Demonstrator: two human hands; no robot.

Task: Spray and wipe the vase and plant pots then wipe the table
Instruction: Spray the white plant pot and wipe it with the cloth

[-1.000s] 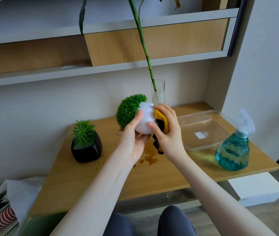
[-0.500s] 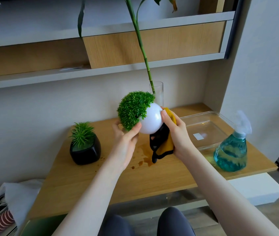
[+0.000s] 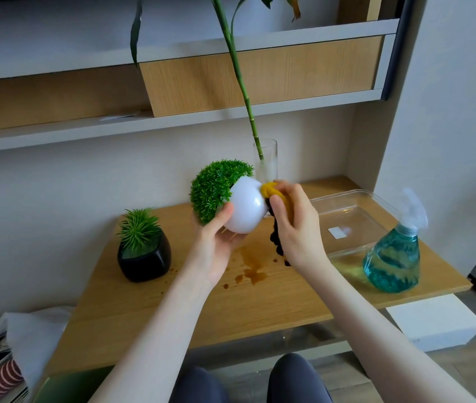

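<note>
White round glossy plant pot point(image 3: 245, 209) with a green bushy fake plant point(image 3: 216, 190) is held up in the air above the wooden tabletop point(image 3: 172, 301), tilted so the plant points to the left. Left hand point(image 3: 215, 245) grips it from below, thumb on the white side. Right hand point(image 3: 295, 225) clutches a yellow and black cloth point(image 3: 274, 199) and presses it on the pot's right side, w/ the black part hanging down.

Risk, as I judge it: the pot is smooth and maybe wet from spray, so it can slip out of the left hand if the rubbing pushes too hard. It would fall on the tabletop near the brown liquid stain point(image 3: 252, 271).

Tall clear glass vase point(image 3: 266, 161) with a green stalk stands just behind the hands; a wide elbow move may knock it. Black pot w/ spiky green plant point(image 3: 143, 254) stands on the left, blue spray bottle point(image 3: 392, 257) on the right.
</note>
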